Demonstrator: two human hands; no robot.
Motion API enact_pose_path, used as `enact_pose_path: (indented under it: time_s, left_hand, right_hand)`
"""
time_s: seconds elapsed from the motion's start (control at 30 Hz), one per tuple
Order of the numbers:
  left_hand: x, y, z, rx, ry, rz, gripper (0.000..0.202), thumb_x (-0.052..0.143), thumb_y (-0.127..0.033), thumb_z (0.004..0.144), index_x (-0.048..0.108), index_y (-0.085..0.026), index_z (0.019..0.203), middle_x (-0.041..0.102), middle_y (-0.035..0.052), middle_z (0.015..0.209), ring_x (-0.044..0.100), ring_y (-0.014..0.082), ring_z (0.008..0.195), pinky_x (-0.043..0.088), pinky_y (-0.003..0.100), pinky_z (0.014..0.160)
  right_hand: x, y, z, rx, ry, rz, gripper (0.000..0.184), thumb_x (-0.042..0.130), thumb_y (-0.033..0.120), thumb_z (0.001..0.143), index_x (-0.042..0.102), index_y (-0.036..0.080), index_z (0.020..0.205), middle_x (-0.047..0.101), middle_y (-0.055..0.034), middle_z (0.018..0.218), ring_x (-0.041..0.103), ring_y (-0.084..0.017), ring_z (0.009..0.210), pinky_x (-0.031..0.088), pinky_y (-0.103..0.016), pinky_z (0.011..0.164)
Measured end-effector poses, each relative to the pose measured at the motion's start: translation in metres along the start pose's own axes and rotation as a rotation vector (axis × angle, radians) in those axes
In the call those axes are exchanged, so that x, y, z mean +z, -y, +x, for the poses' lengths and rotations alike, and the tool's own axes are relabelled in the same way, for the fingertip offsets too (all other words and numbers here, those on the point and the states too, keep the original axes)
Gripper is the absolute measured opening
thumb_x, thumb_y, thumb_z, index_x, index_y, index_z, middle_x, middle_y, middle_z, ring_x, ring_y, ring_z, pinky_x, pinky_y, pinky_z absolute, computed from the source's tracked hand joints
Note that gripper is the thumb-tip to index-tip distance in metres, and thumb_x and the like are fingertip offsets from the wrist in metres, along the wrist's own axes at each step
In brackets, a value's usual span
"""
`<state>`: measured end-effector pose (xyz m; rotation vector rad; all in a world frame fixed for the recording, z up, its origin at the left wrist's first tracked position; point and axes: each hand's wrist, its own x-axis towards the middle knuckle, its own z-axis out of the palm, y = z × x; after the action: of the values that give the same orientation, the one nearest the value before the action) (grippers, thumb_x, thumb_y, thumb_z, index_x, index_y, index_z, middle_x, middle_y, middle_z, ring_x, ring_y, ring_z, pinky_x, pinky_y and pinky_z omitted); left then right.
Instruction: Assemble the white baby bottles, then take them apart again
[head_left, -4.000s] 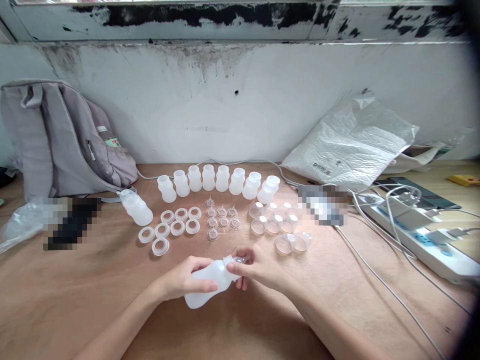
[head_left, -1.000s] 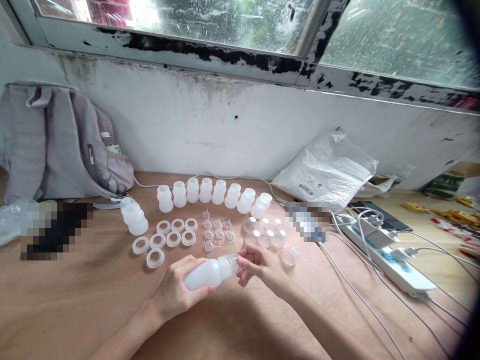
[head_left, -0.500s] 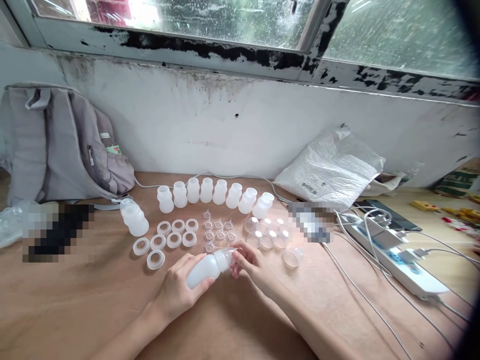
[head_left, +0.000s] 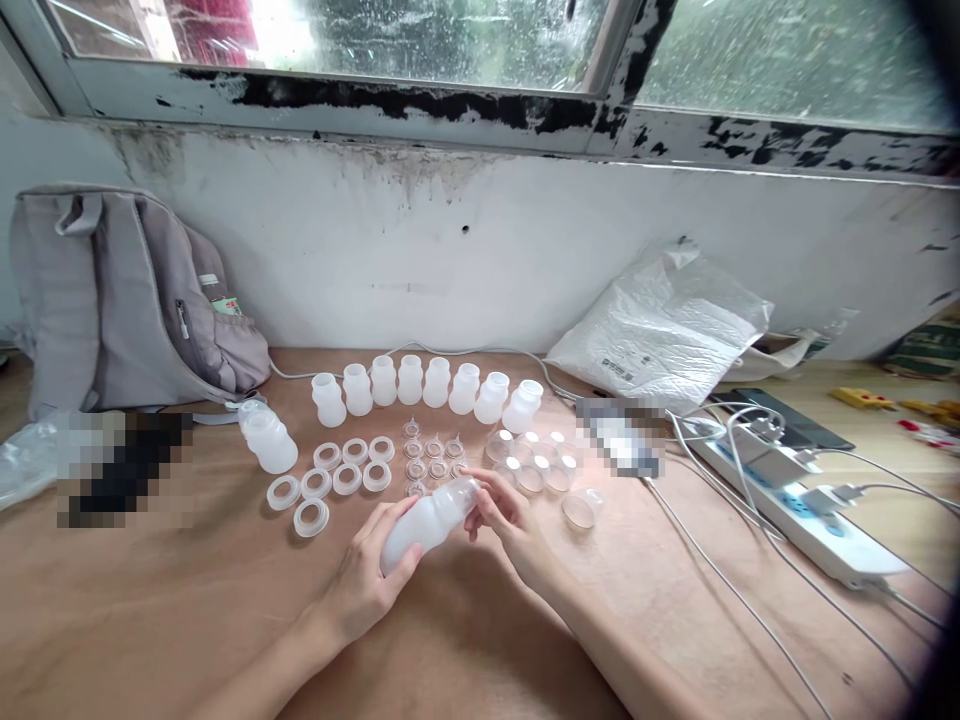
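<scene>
My left hand [head_left: 367,572] is wrapped round the body of a frosted baby bottle [head_left: 420,532], which lies tilted with its top pointing up and right. Fingers of my right hand [head_left: 508,522] are curled against the bottle's clear top end; their exact grip is partly hidden. Just beyond the bottle lie several clear nipples [head_left: 435,446], some partly covered by it. Left of these are several white collar rings [head_left: 346,480]. Several clear domed caps [head_left: 531,476] stand to the right, with one cap [head_left: 583,508] apart, nearer my right hand.
Several open frosted bottles [head_left: 409,382] form a curved row at the back. A bottle with a top on it [head_left: 270,440] stands left, near a grey backpack [head_left: 135,290]. On the right are a plastic bag [head_left: 667,325], a power strip [head_left: 847,550] and loose white cables [head_left: 720,575].
Both hands and the bottle have shifted slightly right and up. My right fingers have changed position slightly at the bottle's top. The camera view has tilted a little.
</scene>
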<state>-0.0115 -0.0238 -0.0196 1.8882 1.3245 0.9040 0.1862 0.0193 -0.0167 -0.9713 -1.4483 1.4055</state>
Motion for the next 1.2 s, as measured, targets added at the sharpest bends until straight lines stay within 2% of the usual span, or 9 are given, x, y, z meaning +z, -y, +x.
enact_pose_path:
  time_s: [0.2, 0.33, 0.43, 0.53, 0.6, 0.8, 0.93, 1.07, 1.2]
  left_hand:
    - [0.012, 0.002, 0.001, 0.039, 0.034, -0.055, 0.042, 0.047, -0.034, 0.079, 0.039, -0.022, 0.119, 0.05, 0.0083, 0.116, 0.048, 0.0222, 0.105, 0.04, 0.036, 0.088]
    - [0.015, 0.012, 0.003, -0.006, 0.002, -0.028, 0.04, 0.056, -0.037, 0.073, 0.046, -0.021, 0.108, 0.058, 0.006, 0.102, 0.054, 0.0216, 0.095, 0.044, 0.035, 0.081]
    - [0.011, 0.013, 0.003, -0.013, -0.05, 0.031, 0.054, 0.063, -0.04, 0.066, 0.042, -0.021, 0.113, 0.056, 0.0074, 0.107, 0.053, 0.0231, 0.099, 0.043, 0.036, 0.082]
    - [0.0, -0.001, 0.004, 0.065, -0.177, 0.096, 0.067, 0.064, -0.041, 0.065, 0.034, -0.02, 0.121, 0.049, 0.01, 0.119, 0.046, 0.0239, 0.109, 0.039, 0.038, 0.09]
    - [-0.01, -0.02, 0.007, 0.1, -0.236, 0.113, 0.055, 0.056, -0.039, 0.073, 0.036, -0.021, 0.121, 0.049, 0.0087, 0.118, 0.047, 0.0214, 0.107, 0.039, 0.037, 0.09]
    - [-0.034, -0.063, 0.027, 0.102, -0.202, 0.243, 0.026, 0.05, -0.039, 0.077, 0.059, -0.021, 0.093, 0.062, 0.0031, 0.089, 0.057, 0.0163, 0.08, 0.044, 0.029, 0.074]
    - [-0.062, -0.065, 0.043, 0.107, -0.271, 0.328, 0.026, 0.047, -0.039, 0.078, 0.062, -0.021, 0.09, 0.064, 0.002, 0.086, 0.058, 0.0154, 0.077, 0.044, 0.026, 0.07]
    - [-0.113, -0.063, 0.063, 0.053, -0.458, 0.461, 0.028, 0.051, -0.041, 0.074, 0.063, -0.019, 0.086, 0.066, 0.002, 0.085, 0.059, 0.0165, 0.077, 0.043, 0.026, 0.072]
    - [-0.159, -0.05, 0.081, -0.069, -0.484, 0.605, 0.028, 0.051, -0.041, 0.073, 0.065, -0.019, 0.083, 0.068, 0.0032, 0.078, 0.061, 0.0181, 0.076, 0.043, 0.026, 0.07]
  right_hand:
    - [0.004, 0.012, -0.011, -0.043, 0.123, -0.003, 0.036, 0.045, 0.044, 0.081, 0.053, 0.025, 0.111, 0.058, -0.0056, 0.099, 0.054, -0.019, 0.085, 0.045, -0.035, 0.077]
    - [0.008, 0.014, -0.016, -0.091, 0.146, 0.036, 0.037, 0.045, 0.043, 0.082, 0.052, 0.024, 0.113, 0.058, -0.007, 0.103, 0.053, -0.021, 0.094, 0.043, -0.038, 0.082]
    - [0.004, 0.008, -0.015, -0.069, 0.121, 0.033, 0.034, 0.046, 0.041, 0.082, 0.053, 0.023, 0.111, 0.058, -0.007, 0.101, 0.053, -0.019, 0.091, 0.044, -0.037, 0.08]
    - [-0.004, -0.002, -0.009, -0.034, 0.068, 0.001, 0.032, 0.048, 0.04, 0.081, 0.054, 0.023, 0.108, 0.057, -0.0057, 0.096, 0.055, -0.016, 0.082, 0.047, -0.032, 0.073]
    - [-0.009, -0.009, -0.004, -0.022, 0.02, -0.017, 0.033, 0.047, 0.042, 0.08, 0.055, 0.023, 0.106, 0.056, -0.0045, 0.091, 0.055, -0.014, 0.076, 0.048, -0.029, 0.066]
    - [-0.017, -0.022, 0.006, 0.008, -0.071, -0.016, 0.037, 0.047, 0.048, 0.077, 0.054, 0.02, 0.1, 0.052, -0.0021, 0.081, 0.054, -0.011, 0.062, 0.047, -0.024, 0.052]
    - [-0.019, -0.027, 0.005, 0.006, -0.075, -0.031, 0.034, 0.045, 0.048, 0.078, 0.053, 0.022, 0.098, 0.051, -0.0009, 0.079, 0.053, -0.01, 0.058, 0.047, -0.024, 0.05]
    - [-0.02, -0.033, 0.007, 0.012, -0.078, -0.04, 0.031, 0.043, 0.048, 0.079, 0.052, 0.022, 0.093, 0.05, 0.0004, 0.077, 0.053, -0.01, 0.054, 0.046, -0.023, 0.047]
    - [-0.02, -0.036, 0.009, -0.001, -0.076, -0.061, 0.031, 0.042, 0.048, 0.08, 0.052, 0.021, 0.091, 0.051, 0.0003, 0.076, 0.053, -0.01, 0.053, 0.045, -0.023, 0.046]
